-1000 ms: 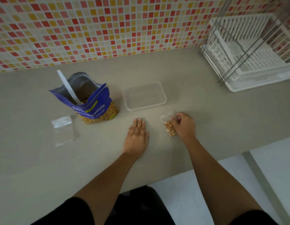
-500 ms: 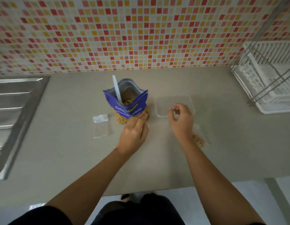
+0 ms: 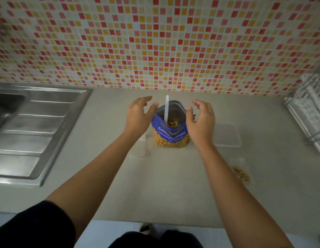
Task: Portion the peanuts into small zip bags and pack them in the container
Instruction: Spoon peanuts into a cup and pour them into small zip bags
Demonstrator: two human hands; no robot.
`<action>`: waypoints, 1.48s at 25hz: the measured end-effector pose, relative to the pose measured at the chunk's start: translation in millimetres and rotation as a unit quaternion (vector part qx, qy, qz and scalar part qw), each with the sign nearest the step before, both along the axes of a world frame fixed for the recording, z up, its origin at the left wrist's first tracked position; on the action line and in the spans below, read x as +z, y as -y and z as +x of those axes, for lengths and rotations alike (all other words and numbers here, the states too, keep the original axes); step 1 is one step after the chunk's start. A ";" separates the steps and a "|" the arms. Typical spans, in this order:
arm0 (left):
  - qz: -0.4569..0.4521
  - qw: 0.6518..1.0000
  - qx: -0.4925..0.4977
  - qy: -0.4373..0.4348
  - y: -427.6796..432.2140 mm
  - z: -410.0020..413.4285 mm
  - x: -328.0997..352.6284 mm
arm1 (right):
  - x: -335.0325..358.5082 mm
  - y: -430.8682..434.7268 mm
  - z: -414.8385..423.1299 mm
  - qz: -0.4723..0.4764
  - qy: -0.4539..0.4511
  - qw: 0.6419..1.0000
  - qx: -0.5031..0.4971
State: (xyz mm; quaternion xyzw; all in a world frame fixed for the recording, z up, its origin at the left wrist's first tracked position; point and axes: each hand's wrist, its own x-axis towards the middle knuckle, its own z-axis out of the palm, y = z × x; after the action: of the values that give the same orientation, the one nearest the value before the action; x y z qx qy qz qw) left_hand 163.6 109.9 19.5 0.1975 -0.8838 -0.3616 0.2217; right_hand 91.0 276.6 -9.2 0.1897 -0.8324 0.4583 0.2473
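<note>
A blue bag of salted peanuts stands open on the counter with a white spoon upright inside it. My left hand hovers at the bag's left side and my right hand at its right, both with fingers spread and holding nothing. An empty small zip bag lies left of the peanut bag, partly under my left forearm. A clear plastic container sits to the right. A zip bag holding some peanuts lies nearer on the right.
A steel sink and drainboard fill the left side. A white dish rack stands at the right edge. The mosaic tile wall rises behind the counter.
My right hand let go of the filled zip bag, which now lies on the counter. Both hands rose from the counter to either side of the peanut bag's mouth. The view tilted up.
</note>
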 end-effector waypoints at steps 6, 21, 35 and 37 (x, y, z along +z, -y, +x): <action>0.064 0.990 -0.098 0.082 -13.1 -47.5 19.9 | 0.0 -9.3 -5.2 0.016 0.050 0.999 0.016; -0.190 0.970 -0.126 0.080 9.5 -28.0 14.4 | -8.6 -20.4 -13.6 0.086 0.112 0.988 0.069; 0.039 0.976 0.115 0.182 37.9 32.0 -92.4 | -94.3 -23.1 47.6 0.043 0.243 0.969 0.029; 0.043 0.960 0.127 0.245 39.5 43.9 -119.5 | -119.5 -24.4 65.3 0.113 0.258 0.959 0.035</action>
State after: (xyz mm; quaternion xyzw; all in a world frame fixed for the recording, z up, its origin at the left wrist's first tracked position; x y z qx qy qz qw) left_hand 207.6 70.4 -100.0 0.4000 -0.8621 -0.3091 0.0335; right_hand 156.2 301.0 -128.7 0.1205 -0.9071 0.4031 -0.0150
